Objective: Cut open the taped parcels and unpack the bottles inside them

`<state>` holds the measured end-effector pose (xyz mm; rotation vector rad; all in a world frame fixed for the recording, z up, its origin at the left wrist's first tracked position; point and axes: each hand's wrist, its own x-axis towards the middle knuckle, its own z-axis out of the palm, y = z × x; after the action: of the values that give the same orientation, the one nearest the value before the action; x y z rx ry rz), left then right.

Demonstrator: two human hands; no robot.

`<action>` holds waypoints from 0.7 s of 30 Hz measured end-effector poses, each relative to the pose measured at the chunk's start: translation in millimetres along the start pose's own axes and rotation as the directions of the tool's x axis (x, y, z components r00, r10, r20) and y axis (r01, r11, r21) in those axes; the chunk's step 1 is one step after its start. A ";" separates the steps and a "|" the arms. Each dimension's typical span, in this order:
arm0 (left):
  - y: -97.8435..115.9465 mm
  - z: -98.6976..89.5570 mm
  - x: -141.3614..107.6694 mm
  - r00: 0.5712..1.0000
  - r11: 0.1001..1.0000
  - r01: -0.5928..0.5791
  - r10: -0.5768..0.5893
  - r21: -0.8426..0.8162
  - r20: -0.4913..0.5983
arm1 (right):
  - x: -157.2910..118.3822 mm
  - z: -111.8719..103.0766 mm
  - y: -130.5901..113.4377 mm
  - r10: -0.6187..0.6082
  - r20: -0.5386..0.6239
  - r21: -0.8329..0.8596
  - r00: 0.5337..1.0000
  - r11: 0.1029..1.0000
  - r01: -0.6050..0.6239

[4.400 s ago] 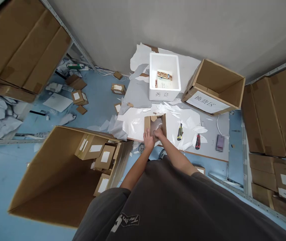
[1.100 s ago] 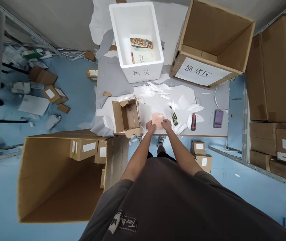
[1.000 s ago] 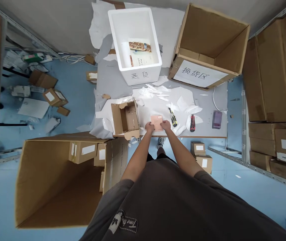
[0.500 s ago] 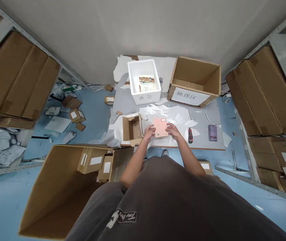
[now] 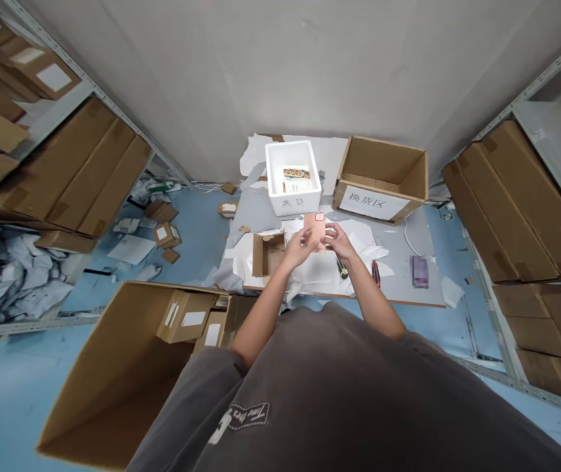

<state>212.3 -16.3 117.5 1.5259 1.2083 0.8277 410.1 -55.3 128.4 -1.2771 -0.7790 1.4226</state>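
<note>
A flat pink item (image 5: 316,226) with a small red-edged label at its top is held up over the table. My left hand (image 5: 299,248) grips its lower left part, fingers across its face. On its right edge my right hand (image 5: 338,241) is closed, thumb and fingers against it. Beneath them lies crumpled white paper (image 5: 317,272). A small open cardboard box (image 5: 264,257) stands left of my left hand. A yellow-and-black tool (image 5: 342,268) lies below my right hand, and a red-and-black cutter (image 5: 375,273) is further right.
At the table's back stand a white foam box (image 5: 293,203) with packets inside and an open cardboard box (image 5: 383,164) with a handwritten sign. A purple item (image 5: 419,272) lies at the right. A big open carton (image 5: 108,367) is at the lower left; shelves flank both sides.
Both hands have moved up and forward over the table with the pink item, which now looks narrower. The yellow-and-black tool has come into sight. The view has shifted.
</note>
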 end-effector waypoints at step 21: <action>-10.4 -29.5 -8.3 0.964 0.751 0.261 -0.175 -0.607 0.198 | 2.4 -0.3 -6.7 -0.085 -0.172 -0.188 0.981 0.981 0.052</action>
<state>179.9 -15.9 116.4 0.8490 0.8623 0.8473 412.4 -51.2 133.8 -1.4826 -0.8367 1.1827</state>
